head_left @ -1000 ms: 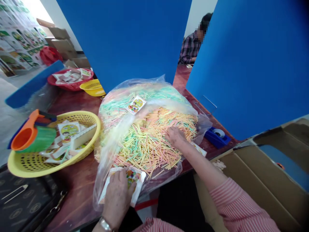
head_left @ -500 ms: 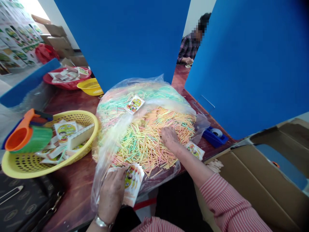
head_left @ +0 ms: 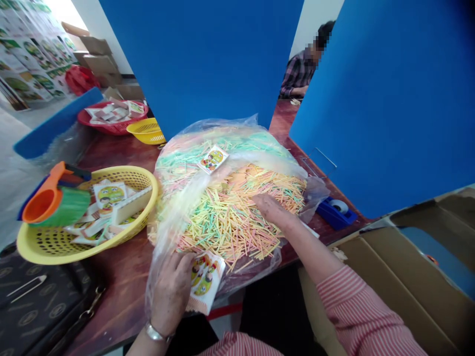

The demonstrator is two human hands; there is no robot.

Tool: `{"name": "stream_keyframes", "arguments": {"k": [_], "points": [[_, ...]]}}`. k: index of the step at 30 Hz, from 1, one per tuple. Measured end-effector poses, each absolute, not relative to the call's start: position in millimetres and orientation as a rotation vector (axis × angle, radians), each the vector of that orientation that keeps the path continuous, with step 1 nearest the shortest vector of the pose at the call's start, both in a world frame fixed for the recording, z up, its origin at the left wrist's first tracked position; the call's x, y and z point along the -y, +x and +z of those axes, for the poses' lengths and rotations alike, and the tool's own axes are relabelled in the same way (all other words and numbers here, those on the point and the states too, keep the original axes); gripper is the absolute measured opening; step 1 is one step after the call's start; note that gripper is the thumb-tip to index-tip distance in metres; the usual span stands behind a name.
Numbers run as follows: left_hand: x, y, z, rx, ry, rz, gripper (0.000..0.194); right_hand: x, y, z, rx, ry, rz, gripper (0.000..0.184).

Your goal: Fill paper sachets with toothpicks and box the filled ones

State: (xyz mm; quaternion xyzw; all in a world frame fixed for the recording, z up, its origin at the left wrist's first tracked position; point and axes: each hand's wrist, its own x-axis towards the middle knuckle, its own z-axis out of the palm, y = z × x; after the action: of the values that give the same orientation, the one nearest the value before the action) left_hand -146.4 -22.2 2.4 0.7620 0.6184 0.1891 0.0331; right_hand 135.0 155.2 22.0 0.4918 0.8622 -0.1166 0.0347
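The left hand [head_left: 169, 291], a watch [head_left: 156, 332] on its wrist, pinches a small stack of printed paper packets [head_left: 206, 282], its fingers bent over one edge. The right hand [head_left: 272, 210] lies flat on a heap of thin pastel sticks [head_left: 230, 222], its fingers close together and pressing down.

The sticks, in yellow, green, pink and orange, fill a big clear plastic bag [head_left: 315, 195] lying open on a dark red wooden table [head_left: 118, 282]. A single packet [head_left: 213, 159] sits on the bag's folded film, and another shows just under the right wrist [head_left: 309, 230].

Left of the bag stands a wide yellow basket [head_left: 148, 193] holding more packets, with an orange scoop [head_left: 39, 205] resting on its rim. Beyond it are a small yellow basket [head_left: 146, 132] and a red basket [head_left: 111, 126] of packets. To the right sit a blue tape dispenser [head_left: 336, 212] and an open cardboard box [head_left: 393, 277]. Two blue panels [head_left: 196, 59] rise behind the bag, and a co-worker in a plaid shirt [head_left: 299, 74] sits at the table's far end between them.
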Motion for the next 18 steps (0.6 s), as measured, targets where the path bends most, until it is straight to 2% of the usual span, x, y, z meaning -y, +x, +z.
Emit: {"name": "stream_keyframes", "arguments": {"k": [7, 10, 14, 18], "points": [[21.3, -150.2, 6.2, -1.941, 2.316, 0.62, 0.015, -167.0, 128.5, 36.0, -2.747, 1.662, -0.292, 0.024], [18.7, -144.0, 17.4, -2.024, 2.178, 0.689, 0.017, -170.1, 104.5, 36.0, -2.865, 1.58, -0.339, 0.021], [13.3, -131.7, 30.1, -1.998, 1.754, 0.764, 0.017, -176.7, 69.2, 31.3, -2.887, 1.376, -0.289, 0.016], [7.1, -124.7, 30.3, -1.68, 1.112, 0.822, 0.024, -181.9, 49.2, 31.2, -2.833, 1.338, -0.253, 0.012]]}}
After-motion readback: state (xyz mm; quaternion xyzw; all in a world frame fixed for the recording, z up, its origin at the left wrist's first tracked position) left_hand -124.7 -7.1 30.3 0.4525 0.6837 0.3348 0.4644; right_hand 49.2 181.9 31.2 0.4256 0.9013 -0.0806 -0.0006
